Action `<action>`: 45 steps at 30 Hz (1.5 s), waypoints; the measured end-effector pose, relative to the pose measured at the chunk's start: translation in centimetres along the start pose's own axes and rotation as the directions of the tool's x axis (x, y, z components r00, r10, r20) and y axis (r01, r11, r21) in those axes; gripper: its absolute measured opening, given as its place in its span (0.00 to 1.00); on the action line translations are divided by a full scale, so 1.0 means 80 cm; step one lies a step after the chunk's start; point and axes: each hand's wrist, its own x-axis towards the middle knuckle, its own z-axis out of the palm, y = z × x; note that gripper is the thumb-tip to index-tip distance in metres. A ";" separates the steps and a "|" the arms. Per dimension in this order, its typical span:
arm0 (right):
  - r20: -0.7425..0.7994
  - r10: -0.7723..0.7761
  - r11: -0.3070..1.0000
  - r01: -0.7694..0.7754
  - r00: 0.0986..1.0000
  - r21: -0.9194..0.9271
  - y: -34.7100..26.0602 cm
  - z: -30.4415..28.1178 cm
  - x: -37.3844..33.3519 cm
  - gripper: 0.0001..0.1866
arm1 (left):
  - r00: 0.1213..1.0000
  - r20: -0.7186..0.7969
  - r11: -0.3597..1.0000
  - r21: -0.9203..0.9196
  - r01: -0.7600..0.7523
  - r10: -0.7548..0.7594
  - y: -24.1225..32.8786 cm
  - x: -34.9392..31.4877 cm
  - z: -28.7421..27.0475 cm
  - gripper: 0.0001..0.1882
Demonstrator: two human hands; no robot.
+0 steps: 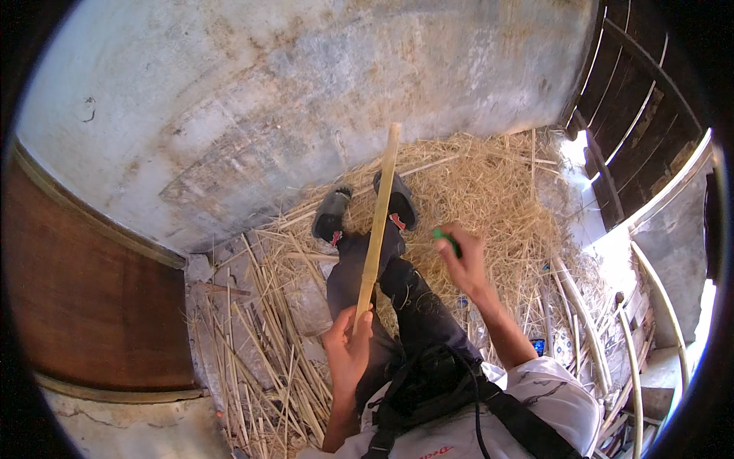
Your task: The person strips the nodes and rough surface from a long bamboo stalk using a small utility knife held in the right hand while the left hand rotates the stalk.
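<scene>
A long, pale yellow bamboo strip (376, 237) rises from my left hand (348, 348), whose fingers are closed around its lower end. The strip slants up and away over my legs, and its far tip stands in front of the wall. To the right of the strip, apart from it, my right hand (468, 264) grips a small green object (449, 242), perhaps a tool's handle. Most of that object is hidden in the fist, and I cannot make out a blade. My dark shoes (331, 216) rest among the shavings beyond the strip.
Loose straw-like shavings (489, 191) cover the floor ahead and right. Many thin strips (267, 344) lie at my left. A stained wall (329, 92) stands in front, a brown panel (92, 283) at left, dark planks (642, 99) at right. Poles (585, 329) lie at right.
</scene>
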 end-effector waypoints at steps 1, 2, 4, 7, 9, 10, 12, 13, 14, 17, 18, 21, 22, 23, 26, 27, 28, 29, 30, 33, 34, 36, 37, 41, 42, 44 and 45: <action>0.073 -0.060 0.998 0.061 0.996 -0.012 -0.018 0.000 -0.004 0.14 | 0.999 -0.001 0.999 0.014 -0.051 0.051 -0.001 0.002 0.003 0.13; 0.121 -0.135 0.990 0.138 0.983 -0.024 -0.025 0.003 -0.005 0.15 | 0.995 -0.006 0.994 0.029 -0.102 0.103 -0.005 0.004 0.007 0.14; 0.219 -0.276 0.956 0.291 0.936 -0.038 -0.033 0.007 -0.007 0.17 | 0.980 -0.008 0.972 0.130 -0.196 0.199 -0.006 0.003 0.011 0.15; 0.240 -0.221 0.962 0.252 0.945 -0.107 -0.043 0.009 -0.011 0.17 | 0.967 -0.003 0.925 0.293 -0.243 0.255 0.011 -0.006 0.016 0.15; 0.213 -0.254 0.954 0.281 0.944 -0.108 -0.044 0.009 -0.010 0.17 | 0.983 -0.011 0.945 0.278 -0.175 0.185 0.034 -0.015 0.022 0.14; 0.199 -0.270 0.949 0.295 0.942 -0.109 -0.044 0.008 -0.008 0.17 | 0.983 -0.005 0.946 0.271 -0.177 0.186 0.035 -0.016 0.022 0.14; 0.195 -0.315 0.929 0.344 0.929 -0.136 -0.044 0.005 -0.005 0.17 | 0.983 0.004 0.954 0.242 -0.178 0.182 0.035 -0.018 0.022 0.14; 0.194 -0.338 0.918 0.368 0.921 -0.150 -0.044 0.004 -0.003 0.18 | 0.984 0.007 0.960 0.220 -0.175 0.178 0.034 -0.018 0.022 0.14; 0.192 -0.340 0.915 0.371 0.921 -0.161 -0.046 0.004 -0.002 0.17 | 0.985 0.007 0.968 0.187 -0.168 0.170 0.032 -0.018 0.022 0.14; 0.178 -0.352 0.906 0.382 0.919 -0.180 -0.052 0.003 0.002 0.17 | 0.989 0.013 0.979 0.140 -0.150 0.149 0.035 -0.020 0.021 0.13; 0.168 -0.359 0.905 0.387 0.918 -0.179 -0.055 0.002 0.004 0.17 | 0.989 0.016 0.981 0.133 -0.145 0.144 0.038 -0.021 0.021 0.13; 0.018 -0.348 0.920 0.345 0.937 -0.185 -0.039 -0.001 0.017 0.16 | 0.996 0.040 0.996 0.035 -0.087 0.086 0.042 -0.024 0.016 0.12; -0.051 -0.335 0.929 0.320 0.941 -0.187 -0.023 -0.004 0.026 0.16 | 0.989 0.115 0.993 0.065 -0.099 0.091 0.045 -0.032 0.013 0.11; -0.114 -0.176 0.941 0.133 0.978 -0.312 0.007 -0.018 0.043 0.14 | 0.977 0.191 0.990 0.086 -0.115 0.097 0.049 -0.047 0.011 0.11; -0.467 0.071 0.930 -0.229 0.881 -0.289 0.079 -0.053 0.094 0.15 | 0.935 0.355 0.994 0.103 -0.038 -0.001 0.033 -0.073 0.008 0.11; -0.458 0.101 0.962 -0.205 0.883 -0.183 0.077 -0.060 0.094 0.17 | 0.935 0.353 0.988 0.152 -0.034 -0.022 0.030 -0.072 0.005 0.11; -0.445 0.131 0.981 -0.181 0.886 -0.073 0.074 -0.069 0.092 0.18 | 0.966 0.258 0.988 0.147 -0.056 0.017 0.022 -0.063 0.004 0.11; -0.426 0.161 0.986 -0.162 0.890 0.035 0.070 -0.073 0.088 0.20 | 0.986 0.162 0.987 0.142 -0.073 0.050 0.016 -0.055 0.003 0.11; -0.413 0.222 0.974 -0.218 0.884 0.057 0.065 -0.061 0.077 0.22 | 0.996 0.089 0.993 0.117 -0.014 0.004 0.020 -0.047 0.000 0.11; -0.240 0.162 0.986 -0.149 0.957 0.075 0.064 -0.026 0.039 0.23 | 0.990 0.072 0.987 -0.100 0.125 -0.118 0.016 -0.031 -0.011 0.13; -0.141 0.132 0.990 -0.124 0.981 0.068 0.060 -0.020 0.023 0.21 | 0.990 0.090 0.988 -0.097 0.117 -0.108 0.016 -0.028 -0.011 0.14; 0.028 0.030 0.994 -0.033 0.999 0.102 0.035 -0.006 -0.005 0.19 | 0.988 0.123 0.990 -0.091 0.106 -0.094 0.017 -0.025 -0.013 0.15; 0.090 -0.043 0.989 0.030 0.995 0.142 0.018 0.001 -0.012 0.19 | 0.987 0.133 0.991 -0.089 0.103 -0.091 0.019 -0.024 -0.012 0.16; 0.235 -0.221 0.975 0.205 0.947 0.092 -0.036 0.010 -0.015 0.18 | 0.981 0.187 0.993 -0.097 0.070 -0.051 0.014 -0.026 -0.005 0.18; 0.230 -0.234 0.972 0.223 0.945 0.071 -0.043 0.013 -0.014 0.18 | 0.979 0.202 0.993 -0.102 0.053 -0.031 0.011 -0.025 -0.004 0.19; 0.218 -0.266 0.964 0.262 0.939 0.047 -0.044 0.015 -0.011 0.19 | 0.977 0.209 0.994 -0.102 0.051 -0.029 0.013 -0.026 -0.003 0.19; 0.211 -0.273 0.960 0.278 0.939 0.002 -0.044 0.012 -0.009 0.19 | 0.977 0.213 0.994 -0.102 0.049 -0.027 0.015 -0.026 -0.003 0.19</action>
